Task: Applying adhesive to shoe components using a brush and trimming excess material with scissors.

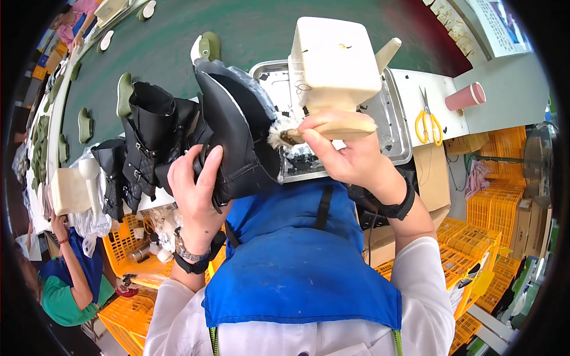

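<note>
My left hand (195, 178) is closed around a black boot (228, 127), tilted with its wide shaft opening up and to the right. A pale grey lining shows along the opening's rim. My right hand (350, 157) grips a wooden-handled brush (344, 128), its whitish bristles at the boot's edge; whether they touch it I cannot tell. Behind that hand a metal tray (405, 139), smeared white and dotted with dark scraps, holds a cream plastic container (338, 56) with a handle.
More black buckled boots (148, 118) stand left of my hand. Green soles (85, 126) lie on the green belt (160, 44). Yellow-handled scissors (428, 126) and a pink cup (465, 97) are at right. Orange crates (469, 240) flank me; a co-worker in green (74, 299) sits lower left.
</note>
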The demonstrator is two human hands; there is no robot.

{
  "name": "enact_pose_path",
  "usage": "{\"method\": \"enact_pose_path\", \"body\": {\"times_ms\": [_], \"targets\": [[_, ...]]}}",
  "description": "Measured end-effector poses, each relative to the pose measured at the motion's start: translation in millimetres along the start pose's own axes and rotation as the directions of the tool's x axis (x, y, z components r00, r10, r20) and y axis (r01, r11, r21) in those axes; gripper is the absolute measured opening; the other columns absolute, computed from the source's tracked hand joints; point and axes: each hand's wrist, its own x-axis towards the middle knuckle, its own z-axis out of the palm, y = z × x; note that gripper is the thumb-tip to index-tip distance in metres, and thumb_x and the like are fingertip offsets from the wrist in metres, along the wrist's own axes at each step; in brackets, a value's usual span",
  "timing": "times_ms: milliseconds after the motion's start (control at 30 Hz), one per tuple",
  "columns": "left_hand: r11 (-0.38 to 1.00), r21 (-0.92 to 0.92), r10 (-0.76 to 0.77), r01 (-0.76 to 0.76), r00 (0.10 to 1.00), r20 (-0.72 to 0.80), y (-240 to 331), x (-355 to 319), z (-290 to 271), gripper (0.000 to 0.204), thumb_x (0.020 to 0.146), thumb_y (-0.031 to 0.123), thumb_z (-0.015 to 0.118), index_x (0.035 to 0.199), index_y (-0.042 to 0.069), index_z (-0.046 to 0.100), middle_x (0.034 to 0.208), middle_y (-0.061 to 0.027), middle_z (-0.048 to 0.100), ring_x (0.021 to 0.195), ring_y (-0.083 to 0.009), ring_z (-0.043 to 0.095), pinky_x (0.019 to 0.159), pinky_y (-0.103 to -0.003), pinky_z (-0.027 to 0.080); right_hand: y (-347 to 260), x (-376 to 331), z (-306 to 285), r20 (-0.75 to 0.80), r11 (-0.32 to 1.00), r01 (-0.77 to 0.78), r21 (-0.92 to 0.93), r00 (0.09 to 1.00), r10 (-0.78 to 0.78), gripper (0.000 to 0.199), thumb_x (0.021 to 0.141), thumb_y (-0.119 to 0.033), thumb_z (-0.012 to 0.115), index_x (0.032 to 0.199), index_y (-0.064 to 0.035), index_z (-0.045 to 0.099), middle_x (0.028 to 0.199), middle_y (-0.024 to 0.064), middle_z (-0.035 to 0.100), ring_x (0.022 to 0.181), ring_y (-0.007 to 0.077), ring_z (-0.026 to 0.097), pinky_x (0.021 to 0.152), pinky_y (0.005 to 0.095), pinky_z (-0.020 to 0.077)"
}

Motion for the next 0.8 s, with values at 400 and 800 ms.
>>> {"method": "enact_pose_path", "body": {"times_ms": [400,800], "targets": [[0.990,0.132,0.061,-0.043,0.989,-0.133,-8.9,4.5,8.1,0.067,0.056,0.002,0.069,0.119,0.008,0.049,0.115,-0.0204,0.050,0.104,-0.0362,0.048,0.090,-0.043,0.034,-5.8,-2.5,2.7,0.192,0.840,-0.396,0.372,0.918,0.348,0.013,0.083,-0.011,0.059,0.080,0.0004,0.061,0.065,0.0048,0.058,0.051,0.0112,0.051,0.047,0.0251,0.0398],[0.996,-0.026,0.089,-0.087,0.993,0.074,-3.0,-3.8,4.2,0.074,0.052,0.006,0.073,0.121,0.005,0.048,0.118,-0.0193,0.048,0.105,-0.0365,0.046,0.090,-0.043,0.034,17.2,5.7,6.4,-0.096,0.980,0.116,-0.164,0.987,-0.133,0.006,0.080,-0.006,0.063,0.082,-0.0011,0.063,0.071,0.0062,0.063,0.056,0.0140,0.057,0.051,0.0251,0.0443]]}}
